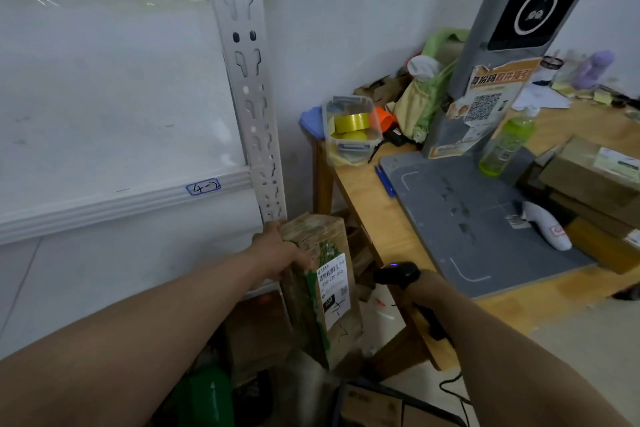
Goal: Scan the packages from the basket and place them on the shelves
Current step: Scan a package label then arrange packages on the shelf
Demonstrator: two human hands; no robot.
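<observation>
Left hand (pixel 280 250) grips the top end of a tall brown cardboard package (pixel 322 291) wrapped in green-printed tape. Its fingers curl over the far edge and hold the package upright in the air, just beside the foot of a slotted upright post (pixel 249 107) on a white metal shelf (pixel 121 198). A white shipping label (pixel 334 288) with a barcode faces the camera on the package's front. Right hand (pixel 424 286) is wrapped round a black handheld scanner (pixel 396 274). The scanner's head shows a small blue light and points left toward the package, near it but not touching.

The step in hand appears to be the scan. To do it well, the label should be turned squarely toward the scanner head and held steady, with the barcode flat and uncovered. The left hand's grip sits clear of the label. Pen marks on the label and box may match the handwritten tag (pixel 203 187) reading "4-2" on the shelf's front edge, above and left of the package, so that shelf is probably its place. A wooden table (pixel 374 218) carrying a grey scanning stand (pixel 467 218) sits to the right.
</observation>
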